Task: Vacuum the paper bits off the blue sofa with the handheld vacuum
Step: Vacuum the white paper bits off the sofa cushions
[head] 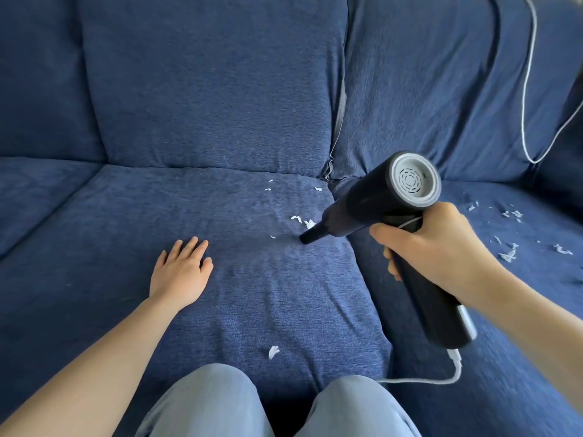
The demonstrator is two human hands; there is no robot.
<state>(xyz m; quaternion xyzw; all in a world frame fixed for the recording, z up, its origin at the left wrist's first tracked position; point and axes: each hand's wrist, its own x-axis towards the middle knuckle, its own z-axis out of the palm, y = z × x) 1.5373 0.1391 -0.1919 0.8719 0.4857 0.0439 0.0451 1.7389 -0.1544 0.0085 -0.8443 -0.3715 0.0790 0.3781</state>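
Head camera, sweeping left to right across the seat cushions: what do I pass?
Left hand flat on the blue fabric sofa → lone white paper scrap near the knees → black nozzle tip of the handheld vacuum → right hand gripping its handle → scattered white paper bits on the right cushion.

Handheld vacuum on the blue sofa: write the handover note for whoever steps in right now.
Right hand grips the handheld vacuum, nozzle tip on the middle seat cushion.
Left hand rests flat on that cushion.
Left: paper bits by the nozzle, some near the backrest, one near the knees, a scatter on the right cushion.
Cable trails from the handle.
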